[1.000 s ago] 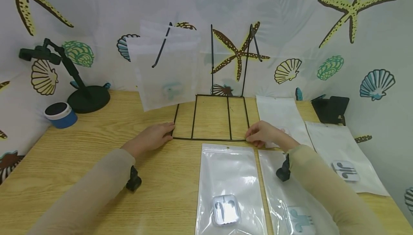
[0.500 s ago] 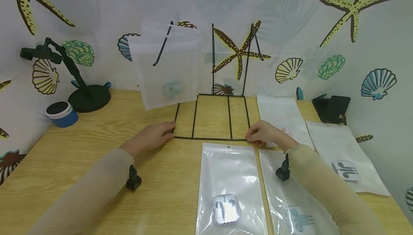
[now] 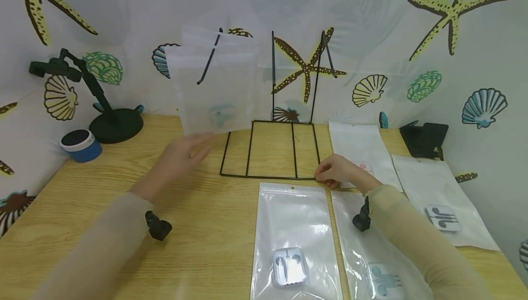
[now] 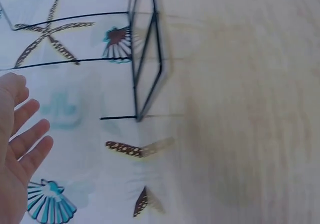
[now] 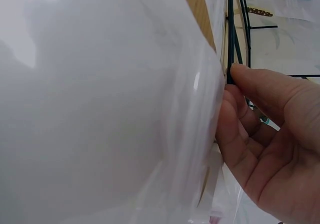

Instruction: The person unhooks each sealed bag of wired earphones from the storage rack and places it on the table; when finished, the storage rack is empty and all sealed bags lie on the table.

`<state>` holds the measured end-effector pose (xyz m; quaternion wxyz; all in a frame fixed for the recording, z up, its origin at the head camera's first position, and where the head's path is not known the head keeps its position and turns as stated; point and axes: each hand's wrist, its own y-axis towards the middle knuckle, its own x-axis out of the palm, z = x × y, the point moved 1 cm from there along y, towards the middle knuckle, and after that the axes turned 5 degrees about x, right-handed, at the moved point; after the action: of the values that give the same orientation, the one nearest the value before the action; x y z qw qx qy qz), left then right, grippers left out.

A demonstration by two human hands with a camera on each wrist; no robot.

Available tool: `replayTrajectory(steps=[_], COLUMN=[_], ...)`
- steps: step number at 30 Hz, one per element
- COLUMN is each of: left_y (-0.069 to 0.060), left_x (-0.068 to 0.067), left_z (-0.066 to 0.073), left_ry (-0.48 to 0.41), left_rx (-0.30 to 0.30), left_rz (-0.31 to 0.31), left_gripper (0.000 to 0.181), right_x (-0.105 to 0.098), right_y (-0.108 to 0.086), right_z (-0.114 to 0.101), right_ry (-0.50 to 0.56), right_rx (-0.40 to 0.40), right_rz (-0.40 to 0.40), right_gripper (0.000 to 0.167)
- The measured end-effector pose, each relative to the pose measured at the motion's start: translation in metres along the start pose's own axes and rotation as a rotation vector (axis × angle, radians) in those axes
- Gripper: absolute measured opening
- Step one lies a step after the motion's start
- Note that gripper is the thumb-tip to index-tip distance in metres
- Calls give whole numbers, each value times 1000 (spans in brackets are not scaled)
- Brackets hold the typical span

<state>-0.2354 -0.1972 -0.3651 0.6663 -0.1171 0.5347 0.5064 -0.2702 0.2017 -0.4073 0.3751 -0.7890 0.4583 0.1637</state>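
A black wire display rack (image 3: 270, 177) stands on the wooden table against the patterned cloth. From its left hook hang translucent zip bags (image 3: 214, 80), with a pale blue-green shape showing through. My left hand (image 3: 175, 162) is off the rack, fingers extended, close to the lower edge of these bags; whether it touches them I cannot tell. In the left wrist view its fingers are apart with nothing held. My right hand (image 3: 340, 170) pinches the rack's front right corner between thumb and fingers; the right wrist view shows the thumb (image 5: 260, 81) against the black wire.
A clear zip bag (image 3: 297, 217) with a boxed earphone set (image 3: 288, 267) lies in front of the rack. Several similar bags lie to the right, near a black stand (image 3: 425, 139). At left are a dark green stand with an arm (image 3: 115, 126) and a blue jar (image 3: 82, 151).
My left hand has let go of the rack's front left corner and moved up and left toward the hanging bags. The right hand stays on its corner; the rack has not moved.
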Motion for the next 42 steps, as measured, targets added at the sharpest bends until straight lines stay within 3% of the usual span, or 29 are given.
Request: replayTrajectory(steps=[7,10,15,18,23,30,33,37,42], left_y=[1,2,6,10,15,27,32,37,41], left_x=[-22,-27,-33,-36,-34,-31,-29,-26,-22], left_z=[-4,-6,-11,-15,-22,-28,-29,-30,-29], left_ry=[42,58,44,-14,-161,-451,-554,-601,-588], left_rx=[119,143,106,67,-18,-200,-240,-266,-327], left_rz=[319,453,630,682,649,510,477,459,483], left_gripper=[36,37,40,44,50,59,59,55,49], right_x=[2,3,3,3,3,3,3,2,1], right_y=[0,-1,-2,-2,-2,-1,0,0,0], right_z=[1,0,-2,-2,-2,-1,0,0,-1], right_ry=[-10,-6,-2,-4,-9,-8,-8,-7,-7], right_rx=[20,27,29,29,24,5,13,30,33], right_rz=[18,19,11,11,13,17,15,17,12], right_gripper=[8,8,8,8,8,8,8,8,8])
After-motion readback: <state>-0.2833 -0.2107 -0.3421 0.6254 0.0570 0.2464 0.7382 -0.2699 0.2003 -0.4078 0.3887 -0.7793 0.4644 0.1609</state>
